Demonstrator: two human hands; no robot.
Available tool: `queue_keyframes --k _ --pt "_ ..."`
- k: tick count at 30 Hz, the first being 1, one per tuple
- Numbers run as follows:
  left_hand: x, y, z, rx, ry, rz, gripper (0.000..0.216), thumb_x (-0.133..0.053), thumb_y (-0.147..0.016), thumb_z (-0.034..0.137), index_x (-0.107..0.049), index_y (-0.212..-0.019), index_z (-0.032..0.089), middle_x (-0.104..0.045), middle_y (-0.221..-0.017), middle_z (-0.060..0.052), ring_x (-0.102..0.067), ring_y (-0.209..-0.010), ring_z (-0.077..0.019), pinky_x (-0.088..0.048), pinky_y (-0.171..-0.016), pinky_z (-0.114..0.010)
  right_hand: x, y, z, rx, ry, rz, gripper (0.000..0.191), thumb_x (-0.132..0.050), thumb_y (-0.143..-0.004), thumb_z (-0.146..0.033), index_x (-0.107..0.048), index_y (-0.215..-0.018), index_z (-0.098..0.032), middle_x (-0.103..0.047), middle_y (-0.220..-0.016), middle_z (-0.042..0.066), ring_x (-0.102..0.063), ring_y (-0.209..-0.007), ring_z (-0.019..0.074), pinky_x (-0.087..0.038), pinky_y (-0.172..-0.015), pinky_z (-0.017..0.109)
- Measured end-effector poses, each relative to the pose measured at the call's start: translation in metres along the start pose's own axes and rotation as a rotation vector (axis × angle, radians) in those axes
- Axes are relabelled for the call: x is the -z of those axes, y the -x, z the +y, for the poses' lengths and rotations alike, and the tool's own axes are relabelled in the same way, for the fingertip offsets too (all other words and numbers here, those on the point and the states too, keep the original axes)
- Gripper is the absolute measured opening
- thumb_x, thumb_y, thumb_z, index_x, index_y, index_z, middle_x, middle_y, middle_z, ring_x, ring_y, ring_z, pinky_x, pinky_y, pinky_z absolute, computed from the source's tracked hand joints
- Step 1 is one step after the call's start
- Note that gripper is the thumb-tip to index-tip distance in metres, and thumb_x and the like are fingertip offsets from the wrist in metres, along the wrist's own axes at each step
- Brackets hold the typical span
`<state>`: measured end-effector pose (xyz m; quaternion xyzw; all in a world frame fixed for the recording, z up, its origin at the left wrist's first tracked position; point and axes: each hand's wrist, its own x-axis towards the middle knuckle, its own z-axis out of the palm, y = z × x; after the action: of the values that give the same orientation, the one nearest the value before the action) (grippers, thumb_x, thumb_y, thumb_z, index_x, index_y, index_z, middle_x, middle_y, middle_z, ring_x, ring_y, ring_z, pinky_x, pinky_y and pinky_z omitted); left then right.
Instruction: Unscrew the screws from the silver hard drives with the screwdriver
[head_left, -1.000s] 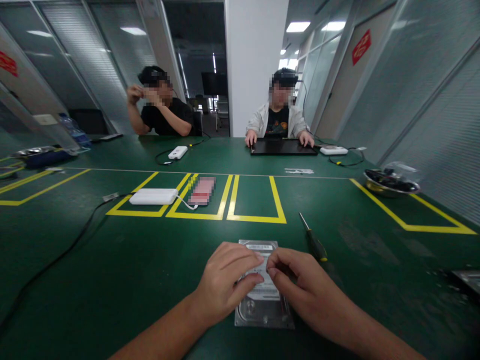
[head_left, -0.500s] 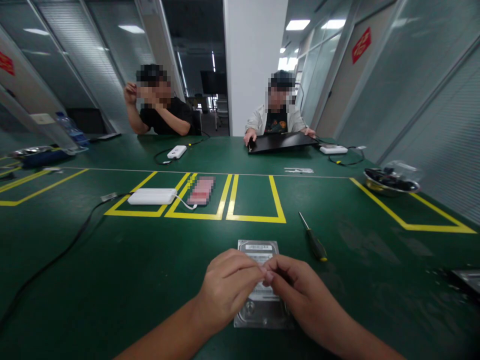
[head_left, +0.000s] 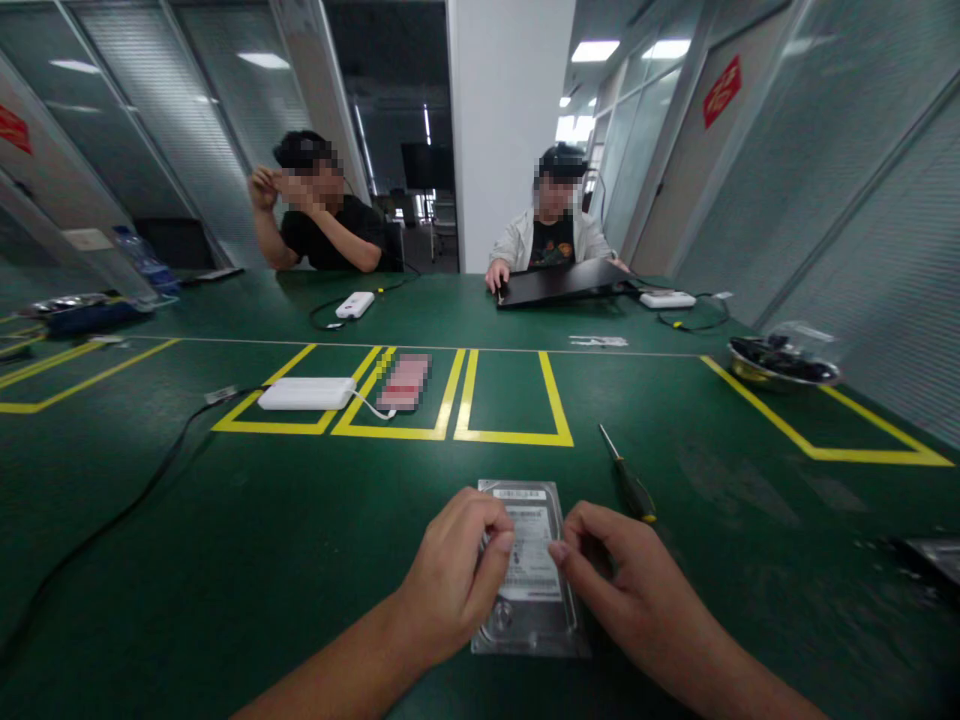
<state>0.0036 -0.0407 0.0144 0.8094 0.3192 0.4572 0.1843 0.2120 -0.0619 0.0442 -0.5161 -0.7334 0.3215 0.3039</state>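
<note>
A silver hard drive (head_left: 531, 625) with a white printed label lies flat on the green table in front of me. My left hand (head_left: 461, 570) is over its left edge, thumb and forefinger curled together in a pinch. At the right edge is my right hand (head_left: 619, 580), its fingers curled and the thumb tip close to the forefinger. A gap separates the two hands, and the label shows between them. Whatever either pinch may hold is too small or hidden to make out. Beyond my right hand rests a screwdriver (head_left: 630, 485) with a dark handle and yellow end.
Yellow tape outlines mark the table (head_left: 300, 540). A white power bank (head_left: 306, 393) is cabled to a phone (head_left: 406, 382). At right stands a metal bowl (head_left: 784, 368) of dark parts. Across the table one person (head_left: 330, 225) raises both hands; another (head_left: 551, 230) holds a black panel (head_left: 562, 284).
My hands were together over the middle of the hard drive; they have parted, left hand leftward and right hand rightward, uncovering the label. The drive has stayed put.
</note>
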Motion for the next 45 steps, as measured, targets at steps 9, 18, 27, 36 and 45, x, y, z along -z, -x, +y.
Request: queue_keyframes --k 9,18,27,36,45 --pt "-0.005 0.001 -0.009 0.294 0.154 0.089 0.007 -0.06 -0.086 0.015 -0.061 -0.08 0.018 -0.061 -0.069 0.002 -0.058 -0.062 -0.013 -0.044 -0.061 -0.024 0.035 -0.009 0.058 -0.053 0.743 0.264 0.022 -0.04 -0.101 -0.029 -0.057 -0.096 -0.017 -0.056 -0.092 0.007 -0.055 -0.079 0.0205 -0.042 -0.066 0.031" --pt "-0.004 -0.002 -0.016 0.382 0.151 0.115 0.011 -0.054 -0.096 0.025 -0.062 -0.091 0.019 -0.062 -0.08 -0.001 -0.061 -0.075 -0.0161 -0.046 -0.068 -0.026 0.035 -0.017 0.069 -0.31 1.044 0.083 0.031 -0.047 -0.1 -0.029 -0.052 -0.127 -0.014 -0.055 -0.101 0.012 -0.061 -0.089 0.028 -0.05 -0.068 0.036" --pt "-0.006 0.0 -0.018 0.414 0.154 0.115 0.02 -0.049 -0.1 0.031 -0.057 -0.085 0.019 -0.061 -0.078 -0.002 -0.061 -0.076 -0.0173 -0.045 -0.064 -0.025 0.039 -0.022 0.072 -0.297 0.866 0.124 0.03 -0.031 -0.104 -0.033 -0.052 -0.124 -0.025 -0.055 -0.094 0.006 -0.06 -0.068 0.0197 -0.04 -0.054 0.028" --pt "-0.006 -0.003 -0.018 0.462 0.15 0.126 0.019 -0.052 -0.098 0.03 -0.056 -0.083 0.019 -0.059 -0.073 0.0 -0.059 -0.068 -0.0146 -0.044 -0.063 -0.024 0.027 -0.015 0.067 0.096 0.163 0.413 0.038 -0.059 -0.093 -0.048 -0.053 -0.122 -0.023 -0.061 -0.091 0.001 -0.06 -0.072 0.0141 -0.048 -0.06 0.023" --pt "-0.004 -0.006 -0.021 0.431 0.178 0.125 0.011 -0.058 -0.092 0.022 -0.059 -0.081 0.018 -0.058 -0.072 0.001 -0.055 -0.066 -0.0131 -0.044 -0.063 -0.024 0.001 0.001 0.052 0.429 0.175 0.375 0.026 -0.046 -0.096 -0.013 -0.051 -0.118 -0.025 -0.064 -0.083 -0.003 -0.064 -0.07 0.01 -0.05 -0.064 0.019"
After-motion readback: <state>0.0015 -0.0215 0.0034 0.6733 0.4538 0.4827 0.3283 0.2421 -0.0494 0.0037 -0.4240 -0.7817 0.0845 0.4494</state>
